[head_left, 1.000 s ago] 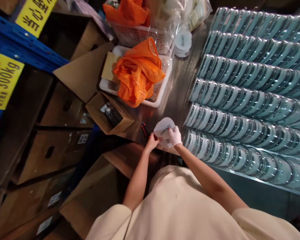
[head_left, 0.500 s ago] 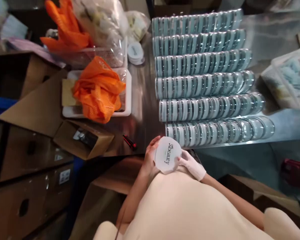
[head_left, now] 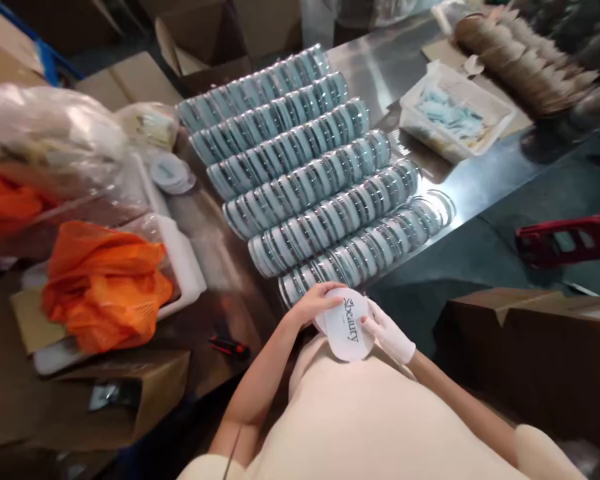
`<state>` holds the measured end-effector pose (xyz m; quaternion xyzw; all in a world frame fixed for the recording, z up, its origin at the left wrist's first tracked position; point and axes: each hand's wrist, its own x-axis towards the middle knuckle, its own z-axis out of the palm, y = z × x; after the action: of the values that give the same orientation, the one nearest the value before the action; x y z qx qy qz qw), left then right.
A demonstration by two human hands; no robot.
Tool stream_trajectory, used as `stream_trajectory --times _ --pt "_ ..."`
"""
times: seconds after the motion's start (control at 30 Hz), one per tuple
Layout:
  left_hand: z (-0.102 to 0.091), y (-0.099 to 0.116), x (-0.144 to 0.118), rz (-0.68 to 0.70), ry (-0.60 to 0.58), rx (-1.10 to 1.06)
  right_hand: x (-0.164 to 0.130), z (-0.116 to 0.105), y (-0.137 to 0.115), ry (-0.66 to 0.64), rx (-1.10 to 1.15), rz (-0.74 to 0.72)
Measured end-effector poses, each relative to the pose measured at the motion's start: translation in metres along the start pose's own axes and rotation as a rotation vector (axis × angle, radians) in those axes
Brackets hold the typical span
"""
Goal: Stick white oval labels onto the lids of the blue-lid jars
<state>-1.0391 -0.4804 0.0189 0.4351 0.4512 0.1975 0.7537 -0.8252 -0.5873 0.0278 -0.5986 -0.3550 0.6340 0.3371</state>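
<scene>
— What do the hands hold at the edge of the bench (head_left: 215, 240)?

— A white round lid (head_left: 349, 325) printed "beauty", held between both hands close to the person's chest. The bare left hand (head_left: 316, 301) curls over its far-left rim, fingers (head_left: 330, 288) clamped along the top edge. The gloved right hand (head_left: 389, 331) pinches the right rim, its fingers closed on the lid.

— And beyond the fingers?

— Six rows of clear round cases (head_left: 310, 180) lie just past the left fingers. A red-and-black cutter (head_left: 229, 346) rests left of the hands, an orange mesh bag (head_left: 103, 283) farther left.
</scene>
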Motion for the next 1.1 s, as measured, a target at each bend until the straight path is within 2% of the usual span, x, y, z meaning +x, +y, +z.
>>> stream_trajectory --times 0.03,0.13,0.2,0.27,0.33,0.4,0.47,0.5,0.57,0.6,0.63,0.7,0.8,0.9,1.0,1.1 --pt "0.009 -0.003 0.002 -0.029 -0.006 0.029 -0.007 -0.007 0.002 0.072 -0.056 0.013" --pt "0.035 -0.009 0.009 -0.026 0.098 0.135 -0.024 -0.026 0.001 0.319 -0.224 -0.010" --pt "0.048 -0.004 0.016 0.018 0.138 0.234 -0.029 -0.042 -0.008 0.402 -0.328 -0.075" --pt "0.059 0.010 0.026 0.059 0.112 0.316 -0.030 -0.064 -0.023 0.368 -0.385 -0.106" --pt "0.066 0.027 0.036 0.073 0.019 0.318 -0.028 -0.093 -0.039 0.264 -0.342 -0.076" --pt "0.073 0.040 0.045 0.030 -0.121 0.234 -0.024 -0.133 -0.053 0.242 -0.233 -0.034" --pt "0.081 0.045 0.054 -0.051 -0.212 0.126 -0.014 -0.183 -0.062 0.407 -0.150 -0.040" --pt "0.086 0.045 0.060 -0.089 -0.208 0.079 -0.006 -0.211 -0.066 0.561 -0.147 -0.067" --pt "0.099 0.040 0.077 -0.135 -0.123 -0.004 0.017 -0.267 -0.075 0.884 -0.268 -0.155" --pt "0.106 0.038 0.088 -0.142 -0.062 -0.038 0.032 -0.291 -0.080 0.997 -0.385 -0.206" --pt "0.112 0.037 0.101 -0.142 -0.007 -0.066 0.049 -0.313 -0.087 1.050 -0.522 -0.253" --pt "0.122 0.039 0.130 -0.118 0.087 -0.088 0.082 -0.344 -0.101 0.991 -0.786 -0.329" --pt "0.128 0.050 0.174 0.008 0.226 -0.002 0.123 -0.364 -0.122 0.766 -1.074 -0.364" --pt "0.130 0.057 0.208 0.118 0.312 0.131 0.151 -0.369 -0.140 0.558 -1.269 -0.308" --pt "0.134 0.053 0.229 0.114 0.314 0.108 0.174 -0.370 -0.163 0.398 -1.382 -0.186" --pt "0.138 0.046 0.238 0.106 0.295 0.061 0.193 -0.365 -0.190 0.284 -1.464 -0.053"
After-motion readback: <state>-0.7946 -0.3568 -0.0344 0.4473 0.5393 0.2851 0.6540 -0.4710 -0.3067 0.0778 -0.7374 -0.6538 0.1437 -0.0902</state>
